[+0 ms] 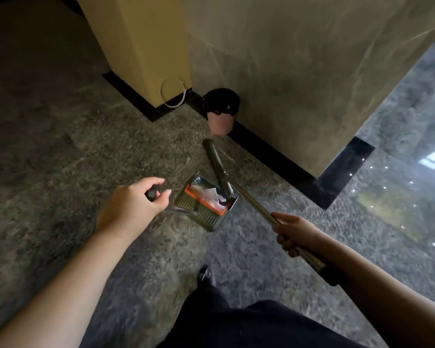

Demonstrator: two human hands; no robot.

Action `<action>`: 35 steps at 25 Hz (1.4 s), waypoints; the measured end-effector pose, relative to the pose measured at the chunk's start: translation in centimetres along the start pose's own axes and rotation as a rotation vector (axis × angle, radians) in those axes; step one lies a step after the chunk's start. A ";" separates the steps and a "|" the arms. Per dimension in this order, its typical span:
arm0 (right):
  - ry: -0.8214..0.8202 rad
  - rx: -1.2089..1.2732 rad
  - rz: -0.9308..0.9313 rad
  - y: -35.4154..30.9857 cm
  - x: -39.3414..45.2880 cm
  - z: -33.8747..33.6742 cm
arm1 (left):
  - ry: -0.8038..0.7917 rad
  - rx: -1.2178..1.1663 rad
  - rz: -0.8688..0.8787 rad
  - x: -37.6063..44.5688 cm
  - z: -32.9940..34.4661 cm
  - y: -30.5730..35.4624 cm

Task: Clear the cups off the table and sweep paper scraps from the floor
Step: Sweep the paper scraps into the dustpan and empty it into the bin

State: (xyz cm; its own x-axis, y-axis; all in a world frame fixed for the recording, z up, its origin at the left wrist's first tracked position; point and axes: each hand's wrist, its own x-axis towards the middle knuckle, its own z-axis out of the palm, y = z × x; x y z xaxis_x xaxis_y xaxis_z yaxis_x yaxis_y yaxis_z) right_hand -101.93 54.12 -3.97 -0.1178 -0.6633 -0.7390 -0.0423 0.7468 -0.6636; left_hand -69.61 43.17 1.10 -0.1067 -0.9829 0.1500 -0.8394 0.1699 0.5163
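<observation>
Nearest the camera, right hand is gripping the broom handle; left hand is curling round the dustpan handle. Dustpan is sitting on the floor, paper scraps lying inside, broom head touching its edge. Beyond, pink bin is standing against the wall.

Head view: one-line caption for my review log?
Left hand holds dustpan containing paper scraps; right hand grips broom near lined bin.
</observation>
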 end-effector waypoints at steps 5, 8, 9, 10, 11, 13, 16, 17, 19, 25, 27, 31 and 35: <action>0.031 -0.012 -0.034 -9.7 9.7 -3.5 | -0.027 0.001 0.068 16.2 2.0 0.9; 0.067 0.015 -0.047 -15.3 14.5 -5.6 | -0.065 0.020 0.129 25.3 2.3 2.6; 0.063 0.021 -0.055 -17.2 16.1 -6.4 | -0.076 0.031 0.153 28.5 2.3 3.4; 0.063 0.018 -0.062 -18.7 17.6 -7.3 | -0.085 0.051 0.170 31.3 2.4 4.1; 0.064 0.018 -0.073 -20.2 19.1 -8.4 | -0.086 0.077 0.186 34.0 2.5 4.9; 0.053 0.032 -0.090 -23.4 22.4 -10.7 | -0.083 0.116 0.205 39.1 3.0 6.8; 0.033 -0.054 -0.136 -28.4 28.5 -15.3 | -0.073 0.165 0.180 47.1 4.6 9.8; 0.020 -0.080 -0.163 -30.2 30.6 -17.0 | -0.086 0.186 0.175 49.6 5.2 10.9; -0.023 -0.114 -0.200 -33.9 34.9 -20.8 | -0.080 0.221 0.190 54.4 6.6 13.3; -0.121 -0.081 -0.174 -42.5 42.0 -29.1 | -0.164 0.370 0.238 66.1 9.1 21.3; -0.124 -0.111 -0.189 -44.7 43.7 -30.8 | -0.149 0.409 0.288 69.4 9.3 23.4; -0.103 -0.087 -0.150 -46.9 47.7 -33.0 | -0.181 0.486 0.404 75.6 10.5 26.3; -0.094 -0.037 -0.081 -48.0 51.6 -34.2 | -0.273 0.623 0.517 81.3 13.1 27.8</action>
State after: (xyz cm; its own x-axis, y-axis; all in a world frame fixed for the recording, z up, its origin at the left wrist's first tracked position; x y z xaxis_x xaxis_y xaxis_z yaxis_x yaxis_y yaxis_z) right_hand -139.89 -14.37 -6.23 -0.0192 -0.7216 -0.6920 -0.0845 0.6908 -0.7181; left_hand -108.62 -32.90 16.63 -0.6145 -0.7888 -0.0108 -0.7812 0.6104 -0.1307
